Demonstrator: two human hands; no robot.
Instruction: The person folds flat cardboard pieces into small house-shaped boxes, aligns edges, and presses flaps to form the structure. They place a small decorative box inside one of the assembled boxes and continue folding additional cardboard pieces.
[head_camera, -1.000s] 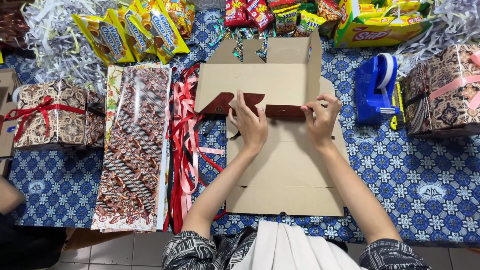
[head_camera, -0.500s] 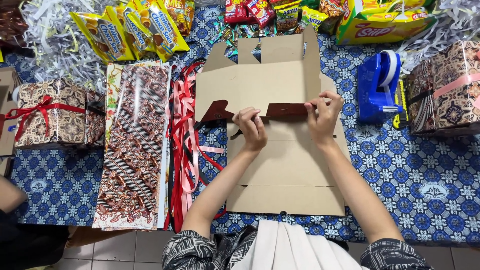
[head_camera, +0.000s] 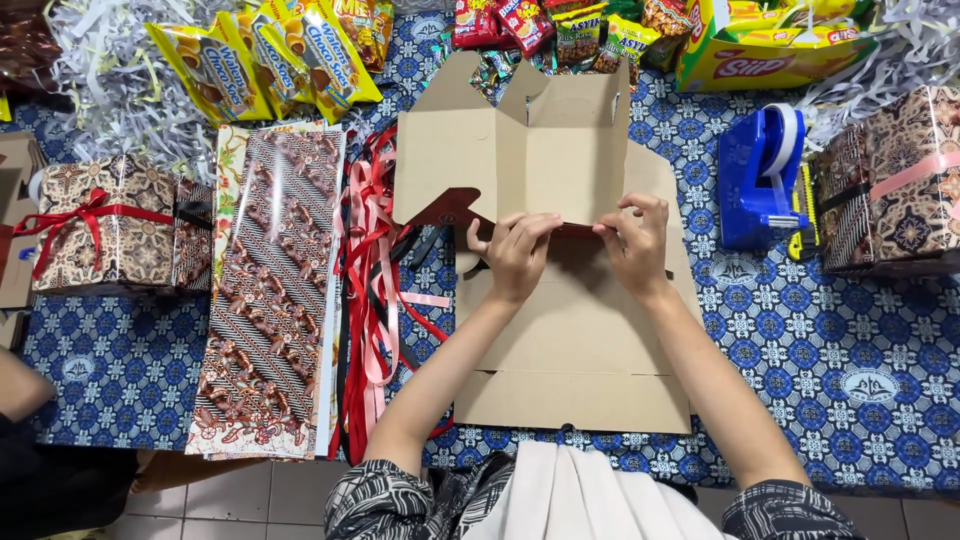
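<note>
While the flat brown cardboard box blank (head_camera: 580, 340) lies in the middle of the blue patterned tablecloth (head_camera: 830, 340), we find both hands at its central fold. Our left hand (head_camera: 518, 255) pinches the edge of the raised rear panel, fingers closed on the card. Our right hand (head_camera: 635, 240) grips the same edge just beside it, likewise closed on the card. The rear panel stands partly lifted; the near panel lies flat, and the side flaps are not tucked. We judge the folding to be at an early stage, with most walls unformed.

Packages noted by place:
- Far left, yellow snack packets (head_camera: 260, 60) fanned on shredded paper (head_camera: 100, 80).
- Far centre, small red and green sachets (head_camera: 540, 25).
- Far right, a yellow carton (head_camera: 770, 45) lying open.
- Right, a blue tape dispenser (head_camera: 760, 180) and, just beside it, a box wrapped in brown batik paper with a pink ribbon (head_camera: 890, 185).
- Left, a similar wrapped box tied with red ribbon (head_camera: 95, 225).
- Left of the blank, a sheet of brown batik wrapping paper (head_camera: 270, 300) and loose red ribbons (head_camera: 375, 300).
</note>
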